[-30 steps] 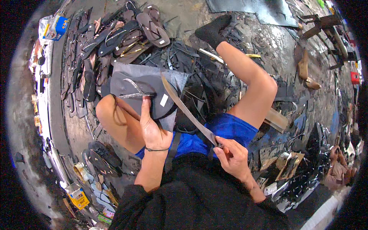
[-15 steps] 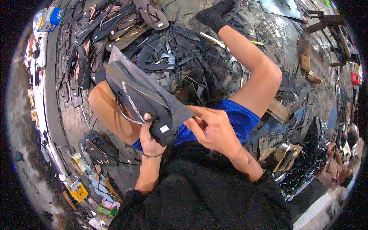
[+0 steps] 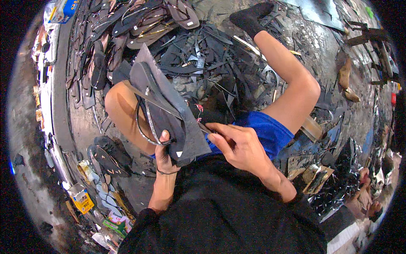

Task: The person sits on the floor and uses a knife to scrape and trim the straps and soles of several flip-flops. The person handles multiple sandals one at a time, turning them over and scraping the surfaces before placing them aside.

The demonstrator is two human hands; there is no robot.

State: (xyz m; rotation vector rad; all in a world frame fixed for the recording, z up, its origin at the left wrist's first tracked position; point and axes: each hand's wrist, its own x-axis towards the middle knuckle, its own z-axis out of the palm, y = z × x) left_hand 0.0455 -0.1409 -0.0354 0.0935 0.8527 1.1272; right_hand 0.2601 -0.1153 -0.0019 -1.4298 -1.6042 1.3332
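Note:
My left hand [image 3: 165,160] grips the heel end of a dark flip-flop [image 3: 171,134], thumb on top next to the strap. Silvery beads run along its thong strap [image 3: 150,116]. Under the flip-flop is a larger grey-black sole sheet [image 3: 197,137], which sticks out past the outline on the right and at the toe. A narrow strip with a brownish edge [image 3: 163,106] stands up across the footbed. To the right of the sheet, my right hand [image 3: 245,146] pinches a thin dark blade-like piece [image 3: 204,127]; its exact kind is unclear.
Many finished-looking flip-flops [image 3: 182,15] lie at the far left. Dark offcuts [image 3: 198,51] cover the floor ahead, between my bare legs. Another dark pair [image 3: 109,156] rests at the left. Wooden shoe forms [image 3: 344,76] lie to the right, near a dark metal frame [image 3: 368,38].
My right hand has drawn slightly right, away from the sheet's edge, and the thin piece now shows in its fingers. The flip-flop has turned a little in my left hand. The view has shifted.

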